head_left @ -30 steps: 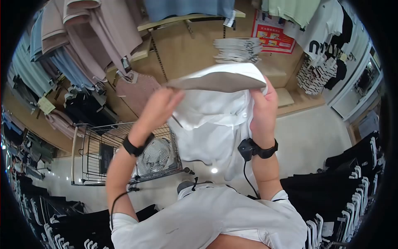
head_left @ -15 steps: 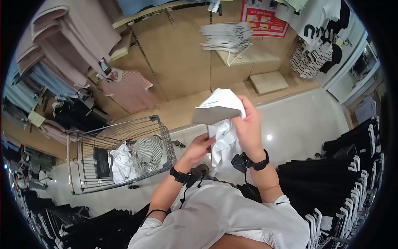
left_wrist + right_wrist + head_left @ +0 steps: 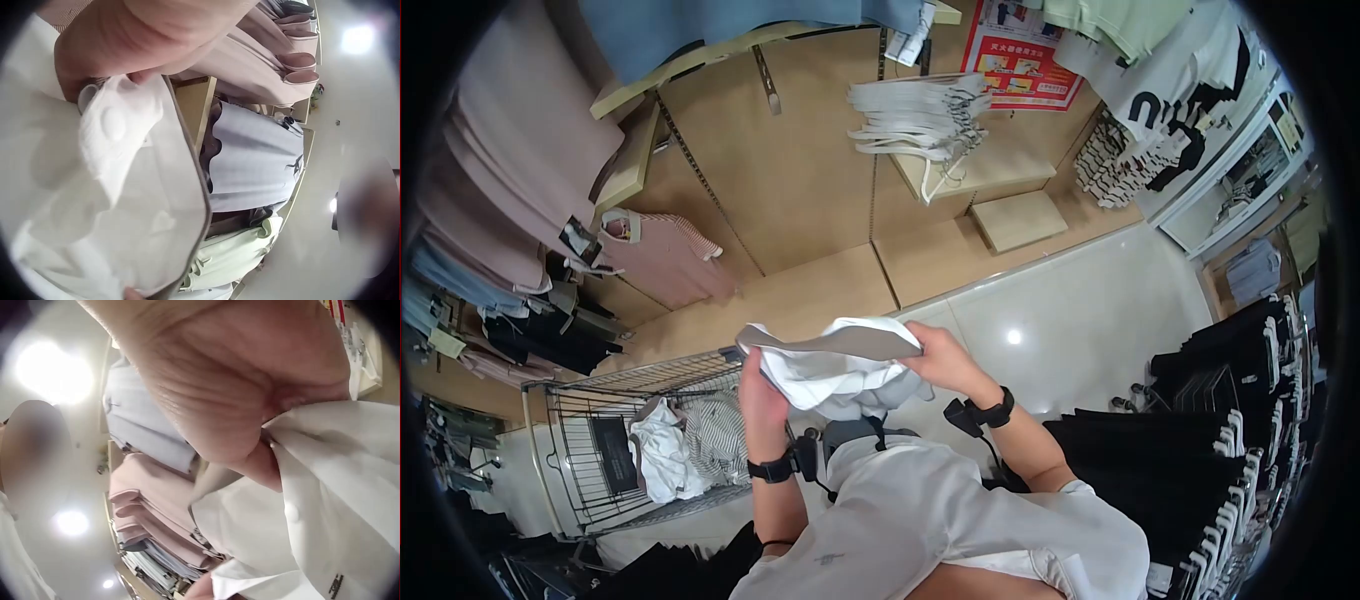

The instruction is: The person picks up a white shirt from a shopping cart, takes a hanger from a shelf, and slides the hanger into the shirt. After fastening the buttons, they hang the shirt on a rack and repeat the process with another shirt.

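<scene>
A white garment (image 3: 830, 385) with buttons and a grey-brown band along its upper edge is stretched between both hands in front of the body. My left hand (image 3: 762, 395) grips the left end of that band. At the other end, my right hand (image 3: 945, 358) pinches the cloth between thumb and fingers. In the left wrist view, a white button shows on the garment (image 3: 112, 125) just below the left hand (image 3: 150, 37). The right wrist view shows the garment (image 3: 337, 487) bunched at the right hand (image 3: 231, 381), with a small dark label lower down.
To the left stands a wire shopping cart (image 3: 580, 440) holding a crumpled white cloth (image 3: 665, 450) and a striped garment (image 3: 718, 440). White hangers (image 3: 920, 115) lie stacked on a wooden shelf (image 3: 1000, 170) ahead. Black clothes (image 3: 1130, 460) hang at the right.
The garment was spread, gathered narrower, and is now stretched again, lower and closer to the body. My left hand has moved to its left end. The view has shifted, bringing the cart lower.
</scene>
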Available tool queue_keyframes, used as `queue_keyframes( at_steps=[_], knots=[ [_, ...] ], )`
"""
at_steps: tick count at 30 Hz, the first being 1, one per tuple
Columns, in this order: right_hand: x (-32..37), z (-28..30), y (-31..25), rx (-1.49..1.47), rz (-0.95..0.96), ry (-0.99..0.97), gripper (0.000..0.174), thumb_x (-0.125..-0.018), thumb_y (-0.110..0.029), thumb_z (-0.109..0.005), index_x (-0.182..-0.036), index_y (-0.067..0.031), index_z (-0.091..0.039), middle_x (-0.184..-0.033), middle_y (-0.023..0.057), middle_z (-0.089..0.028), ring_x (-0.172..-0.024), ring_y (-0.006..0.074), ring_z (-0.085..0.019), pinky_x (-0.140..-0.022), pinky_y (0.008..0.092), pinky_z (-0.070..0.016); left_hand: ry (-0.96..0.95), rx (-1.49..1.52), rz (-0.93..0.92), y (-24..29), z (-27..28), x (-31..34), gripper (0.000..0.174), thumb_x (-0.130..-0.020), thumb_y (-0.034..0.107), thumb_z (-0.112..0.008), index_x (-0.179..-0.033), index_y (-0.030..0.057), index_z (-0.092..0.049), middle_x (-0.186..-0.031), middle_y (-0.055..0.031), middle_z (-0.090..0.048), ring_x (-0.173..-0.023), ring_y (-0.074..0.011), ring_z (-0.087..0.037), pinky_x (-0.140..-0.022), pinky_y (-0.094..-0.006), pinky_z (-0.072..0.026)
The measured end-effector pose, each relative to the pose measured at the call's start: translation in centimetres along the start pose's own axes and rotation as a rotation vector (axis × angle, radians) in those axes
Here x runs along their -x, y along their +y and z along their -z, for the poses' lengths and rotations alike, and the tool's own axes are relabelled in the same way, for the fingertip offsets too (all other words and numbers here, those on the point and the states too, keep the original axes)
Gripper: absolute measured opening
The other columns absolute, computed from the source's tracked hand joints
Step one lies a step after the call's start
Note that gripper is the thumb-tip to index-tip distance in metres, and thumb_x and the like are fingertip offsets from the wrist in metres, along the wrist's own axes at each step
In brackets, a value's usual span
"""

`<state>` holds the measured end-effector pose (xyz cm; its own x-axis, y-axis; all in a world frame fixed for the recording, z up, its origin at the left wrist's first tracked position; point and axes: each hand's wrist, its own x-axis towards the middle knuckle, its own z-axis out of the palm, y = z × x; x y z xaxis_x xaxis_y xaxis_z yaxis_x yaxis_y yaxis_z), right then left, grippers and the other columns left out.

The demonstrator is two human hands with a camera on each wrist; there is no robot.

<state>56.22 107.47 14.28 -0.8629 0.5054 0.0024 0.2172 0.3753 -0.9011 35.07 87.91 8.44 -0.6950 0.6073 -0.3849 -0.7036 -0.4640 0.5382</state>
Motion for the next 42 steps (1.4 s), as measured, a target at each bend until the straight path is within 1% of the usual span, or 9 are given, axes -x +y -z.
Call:
queue_keyframes(
  at_steps=[7, 9, 15, 19, 20, 24, 28, 32, 42],
  knots=[
    [-4.3, 0.9, 10.3, 0.123, -0.297, -0.227, 0.036, -0.084, -0.029, -0.069, -0.099, 0.0034, -0.065, -0.082, 0.0181, -0.068, -0.078, 0.0253, -0.067, -0.072, 0.0343, -0.0514, -0.042, -0.288, 0.157, -3.2, -3.4, -2.7, 0.032, -0.084, -0.003, -0.057, -0.116, 0.0005, -0.057, -0.108, -0.0097, -0.066, -0.097, -0.0222, -0.065, -0.086, -0.036, -0.0528],
    [-5.3, 2.4, 11.8, 0.271, -0.346, -0.301, 0.049, -0.083, -0.04, -0.067, -0.109, 0.0012, -0.064, -0.094, 0.0222, -0.068, -0.087, 0.035, -0.067, -0.078, 0.0392, -0.0514, -0.061, -0.338, 0.189, -3.8, -4.9, -3.3, 0.035, -0.081, -0.006, -0.057, -0.115, 0.0004, -0.057, -0.105, -0.0093, -0.066, -0.094, -0.0231, -0.066, -0.084, -0.0361, -0.0538],
    [-10.1, 8.1, 16.8, 0.316, -0.132, -0.457, 0.056, -0.087, -0.046, -0.064, -0.113, 0.0031, -0.061, -0.097, 0.0221, -0.068, -0.091, 0.0332, -0.065, -0.084, 0.0388, -0.0499, -0.096, -0.494, 0.164, -4.8, -9.4, -3.6, 0.036, -0.081, -0.009, -0.054, -0.115, 0.0002, -0.06, -0.1, -0.0078, -0.068, -0.089, -0.0187, -0.067, -0.078, -0.0306, -0.0534],
    [-18.3, 18.7, 20.0, 0.414, -0.094, -0.142, 0.032, -0.089, -0.025, -0.062, -0.113, -0.004, -0.063, -0.092, 0.015, -0.069, -0.083, 0.0292, -0.065, -0.073, 0.038, -0.0508, -0.025, -0.485, 0.077, -6.5, -10.6, -5.1, 0.036, -0.08, -0.009, -0.054, -0.115, -0.0003, -0.06, -0.098, -0.0081, -0.068, -0.085, -0.0163, -0.067, -0.075, -0.0293, -0.0524],
    [-20.6, 22.2, 18.9, 0.487, -0.059, -0.032, 0.022, -0.088, -0.021, -0.057, -0.099, -0.0036, -0.065, -0.091, 0.0191, -0.067, -0.085, 0.0385, -0.064, -0.073, 0.0449, -0.0501, -0.008, -0.483, 0.07, -6.8, -11.1, -5.1, 0.036, -0.08, -0.009, -0.054, -0.115, -0.0003, -0.06, -0.098, -0.0081, -0.068, -0.085, -0.0163, -0.067, -0.075, -0.0293, -0.0524],
    [-30.6, 35.0, 16.0, 0.719, -0.07, 0.35, 0.029, -0.085, -0.018, -0.057, -0.111, -0.0045, -0.062, -0.099, 0.0225, -0.066, -0.094, 0.0383, -0.063, -0.082, 0.0455, -0.0503, 0.092, -0.497, -0.058, -9.1, -12.0, -6.9, 0.032, -0.08, -0.008, -0.057, -0.111, -0.0001, -0.062, -0.092, -0.0056, -0.068, -0.08, -0.014, -0.065, -0.071, -0.0277, -0.0508],
    [-40.9, 43.4, 19.6, 0.947, 0.184, 0.336, 0.065, -0.079, -0.002, -0.061, -0.14, -0.0093, -0.041, -0.136, 0.0183, -0.049, -0.126, 0.0376, -0.045, -0.103, 0.0423, -0.0417, 0.204, -0.461, -0.174, -10.9, -15.9, -7.3, 0.03, -0.081, -0.006, -0.058, -0.11, 0.0004, -0.062, -0.095, -0.0063, -0.068, -0.081, -0.0143, -0.065, -0.072, -0.0285, -0.0506],
    [-46.7, 46.2, 19.1, 1.197, 0.48, 0.092, 0.077, -0.07, 0.011, -0.057, -0.142, -0.0081, -0.038, -0.146, 0.0156, -0.039, -0.137, 0.0366, -0.033, -0.111, 0.0432, -0.0359, 0.261, -0.391, -0.232, -12.7, -16.8, -7.0, 0.028, -0.081, -0.006, -0.058, -0.108, 0.0002, -0.062, -0.096, -0.0058, -0.067, -0.081, -0.0133, -0.063, -0.073, -0.0282, -0.0494],
    [-52.3, 46.8, 20.2, 1.17, 0.462, -0.125, 0.076, -0.068, 0.013, -0.058, -0.138, -0.0143, -0.045, -0.144, 0.0121, -0.044, -0.136, 0.0375, -0.035, -0.109, 0.0435, -0.0376, 0.368, -0.375, -0.274, -16.0, -19.5, -7.4, 0.027, -0.079, -0.007, -0.058, -0.105, -0.0003, -0.063, -0.095, -0.0059, -0.067, -0.083, -0.0136, -0.063, -0.076, -0.0271, -0.047]
  ],
)
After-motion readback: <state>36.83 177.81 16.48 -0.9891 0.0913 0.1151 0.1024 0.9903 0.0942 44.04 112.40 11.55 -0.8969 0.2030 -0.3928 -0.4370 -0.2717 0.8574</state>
